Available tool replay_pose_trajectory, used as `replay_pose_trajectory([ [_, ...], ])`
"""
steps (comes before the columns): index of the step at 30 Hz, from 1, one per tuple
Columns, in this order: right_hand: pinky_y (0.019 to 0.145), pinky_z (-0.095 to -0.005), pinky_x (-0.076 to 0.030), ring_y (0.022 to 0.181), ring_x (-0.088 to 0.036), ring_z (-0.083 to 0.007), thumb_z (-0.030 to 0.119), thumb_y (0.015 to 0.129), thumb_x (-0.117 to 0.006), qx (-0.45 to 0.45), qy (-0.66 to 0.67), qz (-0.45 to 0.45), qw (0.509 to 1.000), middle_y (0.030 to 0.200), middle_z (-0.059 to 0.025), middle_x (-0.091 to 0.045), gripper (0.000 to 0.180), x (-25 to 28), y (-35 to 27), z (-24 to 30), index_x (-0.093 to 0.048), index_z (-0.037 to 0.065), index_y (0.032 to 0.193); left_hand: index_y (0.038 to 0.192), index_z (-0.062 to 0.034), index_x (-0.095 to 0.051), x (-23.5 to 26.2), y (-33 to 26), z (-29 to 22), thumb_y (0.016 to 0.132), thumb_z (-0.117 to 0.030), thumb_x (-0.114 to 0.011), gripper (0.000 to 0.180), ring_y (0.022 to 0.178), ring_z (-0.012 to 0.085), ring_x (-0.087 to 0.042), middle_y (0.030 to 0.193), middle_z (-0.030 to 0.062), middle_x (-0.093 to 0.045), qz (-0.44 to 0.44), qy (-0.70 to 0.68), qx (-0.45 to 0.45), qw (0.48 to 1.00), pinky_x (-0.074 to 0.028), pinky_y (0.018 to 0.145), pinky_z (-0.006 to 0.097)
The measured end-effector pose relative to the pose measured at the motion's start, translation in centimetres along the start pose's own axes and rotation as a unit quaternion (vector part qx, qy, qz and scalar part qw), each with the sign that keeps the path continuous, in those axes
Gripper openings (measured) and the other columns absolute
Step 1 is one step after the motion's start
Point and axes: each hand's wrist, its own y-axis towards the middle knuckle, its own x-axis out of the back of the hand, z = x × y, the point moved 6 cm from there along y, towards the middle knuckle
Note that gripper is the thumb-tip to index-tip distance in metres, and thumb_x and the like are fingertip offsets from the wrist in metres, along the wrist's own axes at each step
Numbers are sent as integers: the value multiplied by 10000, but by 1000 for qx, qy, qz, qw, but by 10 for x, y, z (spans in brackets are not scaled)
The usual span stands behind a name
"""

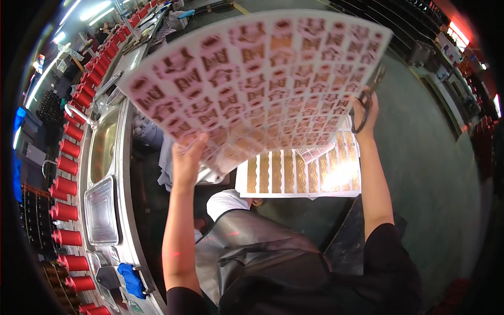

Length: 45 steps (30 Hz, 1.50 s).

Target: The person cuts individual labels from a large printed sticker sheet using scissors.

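The person holds up a large white sheet printed with rows of pink and gold emblem patches (262,79), and it fills the far middle of the view. Its long axis runs from left to right, with the left end a little nearer, and the printed face is turned toward the camera. The left hand (187,157) pinches the near left edge of this sheet, thumb on the printed face and the other fingers behind it. The right hand (366,113) is at the right edge, closed around a pair of dark-handled scissors (367,100) whose blades point far and up along that edge (I cannot tell if this hand also grips the sheet). Under the lifted sheet, a second white sheet with gold stripe-shaped patches (294,176) lies flat. At the left stands a long metal machine bench (113,173) with a row of red thread spools (68,186), and a blue cloth (131,278) is at its near end.
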Motion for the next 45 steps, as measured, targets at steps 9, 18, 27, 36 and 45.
replay_pose_trajectory([
  [9, 693, -246, -439, 789, -537, -101, 79, 813, -650, -79, -17, 15, 997, 924, -41, -568, 372, 29, -42, -50, -474, -31, 1122, 1084, -25, -565, -14, 9, 75, 808, -132, -677, 317, 925, 156, -546, 1011, 44, -604, 26, -33, 62, 997, -415, 846, 296],
  [18, 759, -269, -449, 833, -565, -134, 131, 817, -669, -88, -61, 36, 994, 952, -63, -596, 406, 15, -66, -80, -479, -43, 1132, 1146, -15, -546, 0, -18, 137, 794, -103, -681, 387, 990, 181, -561, 1080, 77, -608, -1, -12, 79, 997, -431, 886, 325],
  [27, 663, -233, -456, 728, -550, -84, 48, 793, -670, -89, -64, 12, 994, 886, -29, -591, 363, -1, -68, -90, -489, -31, 1098, 1059, 3, -612, 5, -20, 156, 818, -91, -653, 261, 898, 128, -575, 998, 58, -648, -63, 78, 15, 995, -452, 806, 280],
  [36, 583, -210, -411, 620, -450, -68, 2, 719, -694, -74, -131, 73, 986, 706, 25, -464, 271, -49, -31, -20, -557, 31, 952, 954, 17, -653, 46, -21, 72, 844, -173, -633, 220, 728, 81, -533, 797, 33, -653, -112, 223, 11, 968, -446, 671, 261],
  [45, 641, -211, -396, 687, -479, -76, 18, 719, -689, -115, -42, 135, 983, 761, 7, -517, 265, -63, -31, -14, -572, 22, 958, 962, 40, -640, 78, -53, 82, 852, -154, -631, 223, 747, 86, -540, 841, 37, -640, -139, 116, 76, 981, -442, 666, 247],
])
